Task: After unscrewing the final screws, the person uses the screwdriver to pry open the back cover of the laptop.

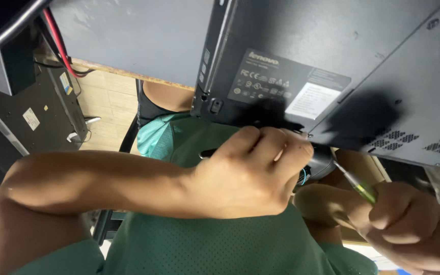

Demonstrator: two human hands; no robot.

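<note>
The laptop (362, 71) lies upside down with its dark grey underside showing, filling the upper right of the view; a label panel and a white sticker sit on its base, and vent slots show toward its right end; it rests on a grey worktop (133, 40) whose wooden edge runs just beside it. The left hand (248, 173) is closed into a fist at the laptop's near edge, fingers curled around a small dark part that is mostly hidden under them; the knuckles touch or nearly touch the casing, and I cannot tell exactly which. The right hand (413, 224) is closed around the green translucent handle of a screwdriver (355, 184); its thin metal shaft slants up and left toward the dark part by the left hand's fingers, and the tip is hidden there. Below both hands is the person's green perforated shirt (204, 244). At the far left a dark computer case (31, 107) stands on a pale wooden floor (105, 102), with red and black cables (57, 40) hanging near it.
</note>
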